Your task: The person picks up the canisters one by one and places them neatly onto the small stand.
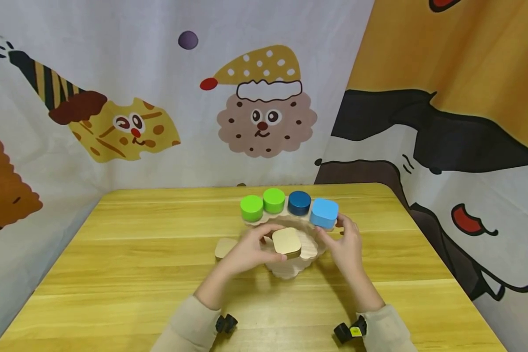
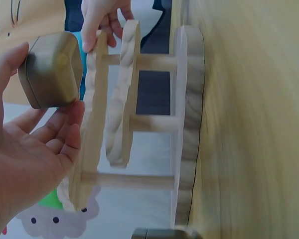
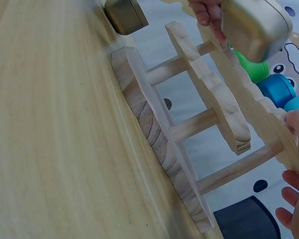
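Note:
My left hand (image 1: 252,250) pinches a small gold tin (image 1: 287,239) with a rounded-square lid, held over the lower part of a tiered wooden stand (image 1: 288,270). In the left wrist view this tin (image 2: 52,72) is beside the stand's top shelf, between thumb and fingers. My right hand (image 1: 348,244) grips the right end of that top shelf (image 3: 261,119), close beside a light blue tin (image 1: 324,212). Scalloped shelves and round dowels (image 2: 129,180) make up the stand, whose base (image 2: 189,124) rests on the table.
Along the top shelf, left of the light blue tin, stand a dark blue round tin (image 1: 299,203) and two green round tins (image 1: 252,208). A second gold tin (image 1: 224,248) sits on the wooden table (image 1: 136,264), left of the stand. A cartoon-printed curtain (image 1: 149,49) hangs behind.

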A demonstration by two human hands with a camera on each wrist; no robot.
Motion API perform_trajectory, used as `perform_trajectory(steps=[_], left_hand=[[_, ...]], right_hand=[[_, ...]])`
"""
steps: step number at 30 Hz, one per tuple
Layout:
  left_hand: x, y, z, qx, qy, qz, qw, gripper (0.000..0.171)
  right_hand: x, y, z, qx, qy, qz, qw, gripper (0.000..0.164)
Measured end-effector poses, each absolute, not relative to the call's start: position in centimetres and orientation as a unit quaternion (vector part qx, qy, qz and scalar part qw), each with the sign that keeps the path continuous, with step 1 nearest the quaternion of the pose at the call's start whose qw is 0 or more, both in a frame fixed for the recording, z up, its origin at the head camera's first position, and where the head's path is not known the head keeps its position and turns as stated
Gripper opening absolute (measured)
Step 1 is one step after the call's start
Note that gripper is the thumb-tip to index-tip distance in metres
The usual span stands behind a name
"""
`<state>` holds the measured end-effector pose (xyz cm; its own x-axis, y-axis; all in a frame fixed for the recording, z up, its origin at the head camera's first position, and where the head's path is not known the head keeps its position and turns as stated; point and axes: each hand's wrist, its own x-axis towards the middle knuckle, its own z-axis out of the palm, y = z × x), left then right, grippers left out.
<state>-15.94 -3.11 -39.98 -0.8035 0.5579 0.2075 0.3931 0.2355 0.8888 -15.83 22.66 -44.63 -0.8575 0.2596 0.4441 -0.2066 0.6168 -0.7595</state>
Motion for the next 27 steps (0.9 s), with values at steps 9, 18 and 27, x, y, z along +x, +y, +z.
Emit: perform_trajectory(steps=[9,18,27], left_hand=[[-17.0,-1.1,-41.6,0.297,0.785,0.540,0.066,0.060],[-17.4,0.2,-42.2,0.289,0.795,0.528,0.068,0.063],[-17.9,1.1,-42.5,0.287,0.803,0.518,0.060,0.063]], right_hand=[[-15.8,22.6,-44.7,-0.020,-0.861,0.437,0.260,0.062],[-15.8,22.4,-44.7,-0.014,-0.860,0.439,0.259,0.062],[-15.8,22.5,-44.7,-0.007,-0.856,0.439,0.274,0.060]])
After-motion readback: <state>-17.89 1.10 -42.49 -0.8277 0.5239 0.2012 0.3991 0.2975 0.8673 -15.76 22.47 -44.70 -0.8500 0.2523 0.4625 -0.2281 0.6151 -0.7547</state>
